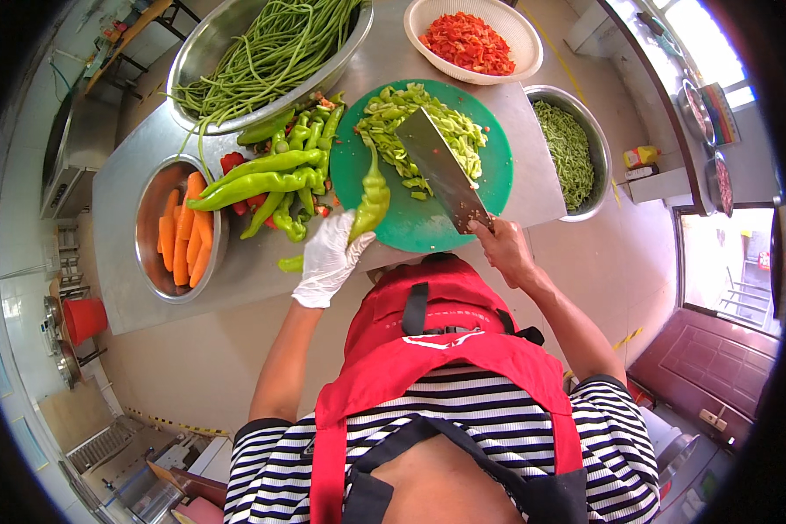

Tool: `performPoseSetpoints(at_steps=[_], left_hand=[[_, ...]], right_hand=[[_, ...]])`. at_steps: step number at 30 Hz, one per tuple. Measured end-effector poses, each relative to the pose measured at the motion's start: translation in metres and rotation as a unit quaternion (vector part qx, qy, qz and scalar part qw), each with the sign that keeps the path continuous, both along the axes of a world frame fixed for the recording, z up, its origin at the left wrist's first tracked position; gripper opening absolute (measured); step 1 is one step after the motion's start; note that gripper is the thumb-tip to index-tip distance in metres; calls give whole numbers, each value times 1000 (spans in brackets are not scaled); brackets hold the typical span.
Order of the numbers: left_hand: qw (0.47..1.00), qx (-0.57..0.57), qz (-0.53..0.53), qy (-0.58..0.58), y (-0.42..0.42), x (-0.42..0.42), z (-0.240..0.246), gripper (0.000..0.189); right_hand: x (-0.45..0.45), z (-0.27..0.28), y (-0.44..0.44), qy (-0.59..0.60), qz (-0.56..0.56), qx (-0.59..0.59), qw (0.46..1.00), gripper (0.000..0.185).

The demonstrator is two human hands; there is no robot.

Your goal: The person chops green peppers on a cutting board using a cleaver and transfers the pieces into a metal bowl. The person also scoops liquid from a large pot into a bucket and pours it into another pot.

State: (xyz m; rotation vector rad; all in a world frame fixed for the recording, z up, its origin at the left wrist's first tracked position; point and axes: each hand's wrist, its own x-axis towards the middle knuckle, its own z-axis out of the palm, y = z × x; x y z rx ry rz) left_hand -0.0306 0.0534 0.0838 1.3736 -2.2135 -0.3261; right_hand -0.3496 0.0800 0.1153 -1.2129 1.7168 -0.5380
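Note:
In a thin white glove, my left hand [331, 262] grips a long green pepper [373, 196] by one end, its other end pointing up over the left part of a round green cutting board [406, 226]. My right hand [503, 247] is bare and closed around the handle end of a cleaver [442, 167]; its broad blade slants up and left over the board. Chopped green pepper pieces [455, 134] lie heaped on the board's far half, partly behind the blade. Left of the board, whole green peppers [262, 180] are piled with some red ones.
A steel bowl of carrots [217, 249] stands at the left of the steel table [121, 196]. A large steel basin [365, 33] of long beans is at the back left. A white colander [530, 52] holds chopped red pepper. A steel bowl [604, 150] of cut green beans is beside the table's right edge.

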Motion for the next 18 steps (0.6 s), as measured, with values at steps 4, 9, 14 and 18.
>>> performPoseSetpoints(at_steps=[4,9,14,18], left_hand=[[981,135,-38,-134,17,7,-64,42],[970,171,-55,-165,11,11,-61,42],[969,192,-69,-142,5,19,-62,45],[965,204,-70,-149,5,18,-58,46]], right_hand=[[-7,-19,4,77,119,-120,983,30],[-10,-17,1,170,262,-128,941,28],[-7,-13,-5,215,335,-104,912,30],[-7,-14,-14,222,354,-65,906,30]])
